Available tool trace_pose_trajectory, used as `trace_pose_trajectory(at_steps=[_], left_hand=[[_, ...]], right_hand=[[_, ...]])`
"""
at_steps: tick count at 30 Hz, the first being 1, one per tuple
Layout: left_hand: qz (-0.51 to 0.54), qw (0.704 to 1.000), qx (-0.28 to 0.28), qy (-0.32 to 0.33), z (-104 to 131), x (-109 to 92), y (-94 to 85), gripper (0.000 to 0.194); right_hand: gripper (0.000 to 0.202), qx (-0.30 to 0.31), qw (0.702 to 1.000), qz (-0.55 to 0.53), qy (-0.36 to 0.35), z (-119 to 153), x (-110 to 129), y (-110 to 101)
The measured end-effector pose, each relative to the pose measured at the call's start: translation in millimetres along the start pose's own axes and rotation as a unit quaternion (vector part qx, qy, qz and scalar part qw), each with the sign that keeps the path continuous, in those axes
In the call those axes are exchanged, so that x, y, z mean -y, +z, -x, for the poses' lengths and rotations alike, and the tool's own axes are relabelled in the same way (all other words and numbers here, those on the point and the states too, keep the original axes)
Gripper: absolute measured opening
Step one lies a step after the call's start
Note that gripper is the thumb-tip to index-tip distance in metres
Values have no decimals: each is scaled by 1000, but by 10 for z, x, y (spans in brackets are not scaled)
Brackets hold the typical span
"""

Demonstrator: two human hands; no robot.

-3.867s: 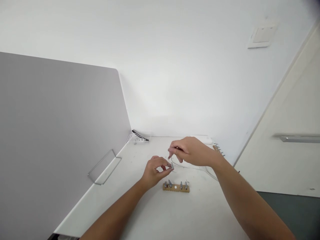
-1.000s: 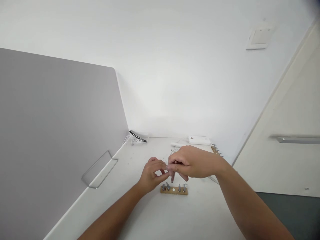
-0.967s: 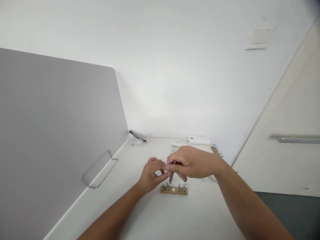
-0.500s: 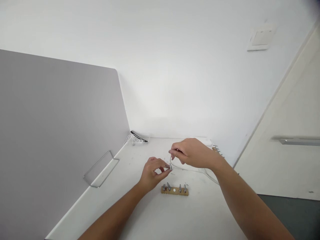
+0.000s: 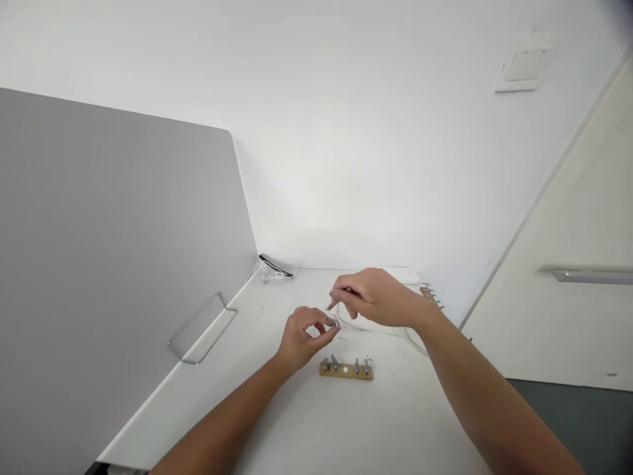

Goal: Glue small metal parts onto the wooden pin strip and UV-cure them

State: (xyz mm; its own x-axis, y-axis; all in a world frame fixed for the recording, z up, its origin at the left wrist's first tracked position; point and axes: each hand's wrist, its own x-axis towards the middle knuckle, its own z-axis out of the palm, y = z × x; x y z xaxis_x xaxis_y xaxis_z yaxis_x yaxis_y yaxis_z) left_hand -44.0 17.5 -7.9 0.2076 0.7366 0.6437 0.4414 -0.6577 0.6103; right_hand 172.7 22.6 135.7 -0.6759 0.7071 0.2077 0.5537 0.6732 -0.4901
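My left hand (image 5: 307, 335) pinches a small silvery metal piece (image 5: 337, 322) between thumb and fingertips. Just above and to the right of it, my right hand (image 5: 363, 293) has its fingers bent together, with a tiny bit of something (image 5: 328, 309) at the fingertips, too small to name. Below the hands lies a wooden strip (image 5: 345, 371) on the white tabletop (image 5: 316, 422). Grey metal pieces stand on the strip, two at each end, with a white round spot in the middle.
A second strip with metal pieces (image 5: 431, 297) lies at the back right, near a white cable (image 5: 368, 330). A black and white object (image 5: 275, 266) sits in the back corner. A wire frame (image 5: 202, 328) is at the grey panel (image 5: 123, 264).
My right hand has shifted slightly left, its fingertips now nearer the piece in my left hand. The left hand keeps its pinch. The view has tilted slightly.
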Motion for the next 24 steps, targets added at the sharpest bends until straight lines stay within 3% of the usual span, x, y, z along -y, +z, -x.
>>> trace_pose_trajectory(at_steps=[3, 9, 12, 16, 20, 24], left_hand=[[3, 1000, -3, 7, 2, 4, 0, 14], [8, 1000, 7, -2, -7, -16, -12, 13], [10, 1000, 9, 1, -7, -19, -14, 14], [5, 1000, 8, 5, -2, 10, -3, 16], [4, 1000, 2, 24, -4, 27, 5, 15], [1, 1000, -1, 28, -6, 22, 2, 17]], right_hand=[[39, -12, 998, 46, 30, -15, -112, -11], [39, 126, 991, -36, 25, 90, -107, -79], [37, 157, 983, -97, 0, 116, -6, -90], [37, 88, 991, -102, -16, 74, 47, -69], [37, -9, 1000, -15, 14, 12, -17, -53], [38, 2, 999, 29, 31, 0, -91, -54]])
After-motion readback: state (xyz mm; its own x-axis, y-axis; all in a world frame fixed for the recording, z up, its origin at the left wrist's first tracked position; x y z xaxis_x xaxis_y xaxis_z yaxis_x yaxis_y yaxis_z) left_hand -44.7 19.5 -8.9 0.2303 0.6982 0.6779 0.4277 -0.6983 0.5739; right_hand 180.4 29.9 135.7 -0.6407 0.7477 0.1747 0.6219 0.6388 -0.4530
